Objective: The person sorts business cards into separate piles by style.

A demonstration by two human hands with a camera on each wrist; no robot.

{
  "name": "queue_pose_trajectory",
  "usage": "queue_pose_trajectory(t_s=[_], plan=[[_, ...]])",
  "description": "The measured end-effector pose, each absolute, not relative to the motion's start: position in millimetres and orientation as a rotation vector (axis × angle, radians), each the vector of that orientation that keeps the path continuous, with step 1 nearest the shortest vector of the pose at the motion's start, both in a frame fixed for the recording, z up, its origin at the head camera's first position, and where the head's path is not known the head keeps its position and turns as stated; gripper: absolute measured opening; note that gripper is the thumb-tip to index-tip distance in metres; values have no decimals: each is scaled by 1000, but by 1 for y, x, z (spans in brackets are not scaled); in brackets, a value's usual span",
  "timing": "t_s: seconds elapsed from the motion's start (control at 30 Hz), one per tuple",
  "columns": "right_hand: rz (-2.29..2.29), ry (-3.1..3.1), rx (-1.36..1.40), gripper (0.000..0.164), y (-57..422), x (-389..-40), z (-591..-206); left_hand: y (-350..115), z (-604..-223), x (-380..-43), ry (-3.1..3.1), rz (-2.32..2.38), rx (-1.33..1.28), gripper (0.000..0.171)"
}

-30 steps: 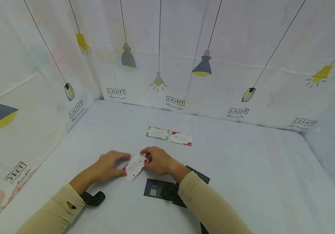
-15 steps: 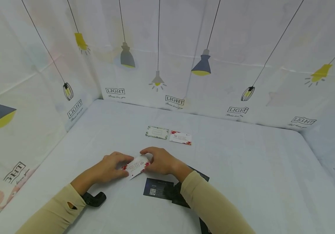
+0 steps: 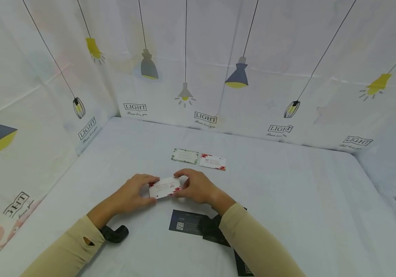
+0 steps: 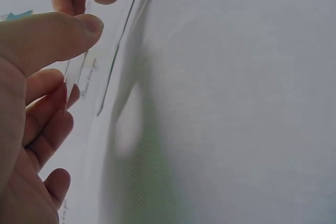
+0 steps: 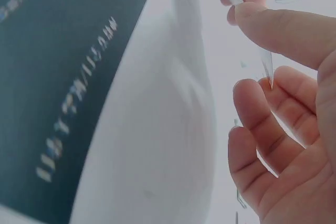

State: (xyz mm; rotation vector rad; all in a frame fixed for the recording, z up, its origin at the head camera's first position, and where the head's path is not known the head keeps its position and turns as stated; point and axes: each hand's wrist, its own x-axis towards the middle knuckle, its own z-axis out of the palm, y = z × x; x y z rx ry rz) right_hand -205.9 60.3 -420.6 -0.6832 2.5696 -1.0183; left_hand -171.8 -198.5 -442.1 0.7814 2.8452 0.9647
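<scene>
Your left hand (image 3: pixel 133 195) and right hand (image 3: pixel 198 187), thumbs against fingers (image 5: pixel 253 100), pinch opposite ends of a red-flowered white card (image 3: pixel 164 187), apparently just above the counter (image 3: pixel 308 200).

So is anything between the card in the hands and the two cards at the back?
The right hand, gripping the held card by its right end, pokes slightly in between. Otherwise only white tablecloth shows before the green-edged card and red-cornered card.

Behind the left hand (image 3: pixel 133 194), a beige left sleeve (image 3: pixel 63 248) ends in a cuff (image 3: pixel 94 229) with a small slit (image 3: pixel 88 241), beside a black, bent, rounded device (image 3: pixel 116 234). Behind the right hand (image 3: pixel 198 187) runs a matching right sleeve (image 3: pixel 258 242).
</scene>
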Motion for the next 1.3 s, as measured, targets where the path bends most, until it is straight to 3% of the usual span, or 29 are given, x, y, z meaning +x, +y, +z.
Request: queue_pose_trajectory(t_s=[0.57, 1.3], plan=[[-1149, 2689, -602, 56, 100, -200, -406, -175, -423, -198, 2828, 1094, 880, 61], [-967, 2906, -496, 59, 163, -208, -399, -111, -407, -244, 2820, 785, 1034, 63]])
